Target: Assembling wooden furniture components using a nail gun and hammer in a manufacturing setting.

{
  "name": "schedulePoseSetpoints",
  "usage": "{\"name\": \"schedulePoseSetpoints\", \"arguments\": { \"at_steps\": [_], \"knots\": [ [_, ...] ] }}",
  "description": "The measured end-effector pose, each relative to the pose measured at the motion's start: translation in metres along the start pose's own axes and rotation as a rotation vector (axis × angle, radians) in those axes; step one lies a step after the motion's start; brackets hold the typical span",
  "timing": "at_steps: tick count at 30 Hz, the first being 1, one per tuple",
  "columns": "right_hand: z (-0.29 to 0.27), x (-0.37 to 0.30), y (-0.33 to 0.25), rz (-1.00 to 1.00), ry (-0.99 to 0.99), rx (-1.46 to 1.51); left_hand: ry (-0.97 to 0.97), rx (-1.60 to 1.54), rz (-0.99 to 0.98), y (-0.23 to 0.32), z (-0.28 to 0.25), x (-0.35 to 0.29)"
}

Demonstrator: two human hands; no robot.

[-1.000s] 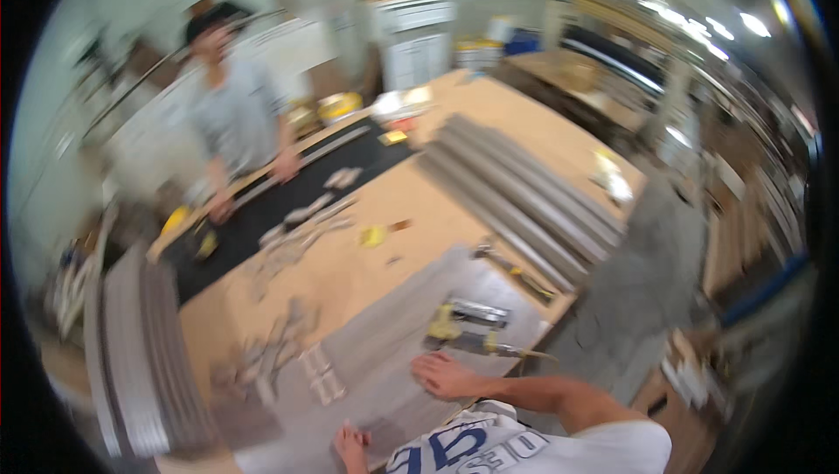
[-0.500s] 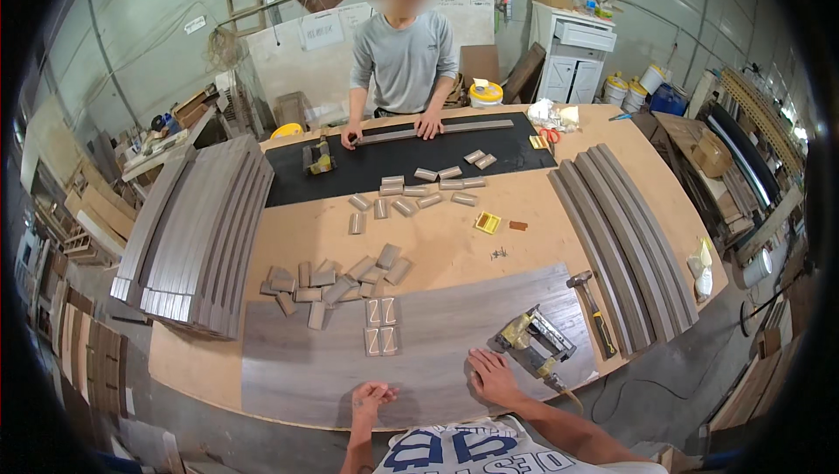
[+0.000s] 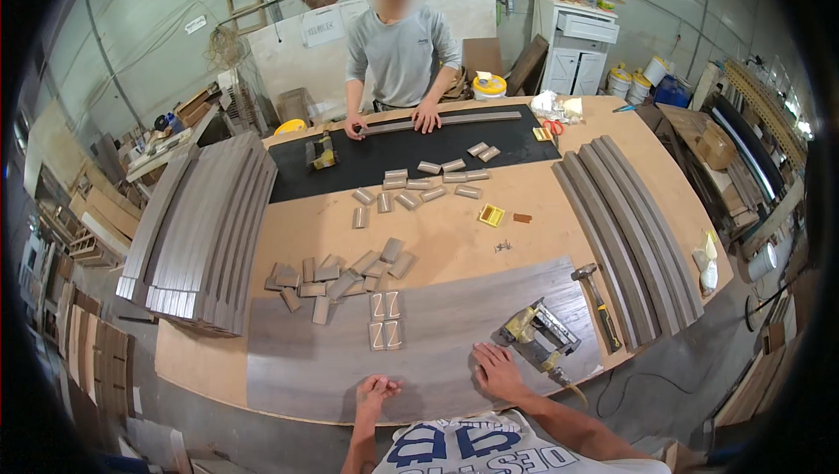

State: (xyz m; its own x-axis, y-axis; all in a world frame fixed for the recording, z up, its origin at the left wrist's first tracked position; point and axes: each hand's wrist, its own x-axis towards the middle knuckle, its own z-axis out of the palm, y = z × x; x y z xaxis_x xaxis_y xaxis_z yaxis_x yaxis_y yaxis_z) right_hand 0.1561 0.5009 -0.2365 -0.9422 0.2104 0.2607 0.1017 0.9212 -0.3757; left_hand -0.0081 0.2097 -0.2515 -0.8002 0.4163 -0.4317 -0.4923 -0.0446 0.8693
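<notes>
My left hand rests near the front edge of a grey-brown wood board, fingers loosely bent and nothing visible in them. Flat on the same board lies my right hand, fingers stretched out and holding nothing. Just right of it sits a nail gun with an air hose, and beyond that a hammer. Ahead of my hands, several small wood blocks stand in a tight group with pale zigzag glue lines on top. More loose blocks are heaped behind and left of them.
Curved wood slats are stacked at the left and right. Across the table a co-worker handles a long strip on a black mat, beside another nail gun. A yellow box and small fasteners lie mid-table.
The view has shifted slightly. My hands keep nearly the same places and poses on the board. The co-worker's head and upper body have moved a little, with both hands still at the strip.
</notes>
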Motion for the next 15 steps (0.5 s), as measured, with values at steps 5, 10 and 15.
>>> {"name": "schedulePoseSetpoints", "arguments": {
  "at_steps": [5, 10, 15],
  "knots": [
    [-0.002, -0.003, -0.002, 0.001, 0.011, 0.014, 0.015, -0.062, -0.005, -0.007, -0.002, -0.005],
    [-0.001, -0.001, -0.001, -0.003, -0.007, 0.011, 0.069, -0.113, 0.222, 0.037, -0.014, 0.006],
    [0.006, -0.003, 0.004, -0.001, -0.006, 0.041, 0.016, -0.221, 0.884, 0.240, -0.028, -0.058]
  ]
}}
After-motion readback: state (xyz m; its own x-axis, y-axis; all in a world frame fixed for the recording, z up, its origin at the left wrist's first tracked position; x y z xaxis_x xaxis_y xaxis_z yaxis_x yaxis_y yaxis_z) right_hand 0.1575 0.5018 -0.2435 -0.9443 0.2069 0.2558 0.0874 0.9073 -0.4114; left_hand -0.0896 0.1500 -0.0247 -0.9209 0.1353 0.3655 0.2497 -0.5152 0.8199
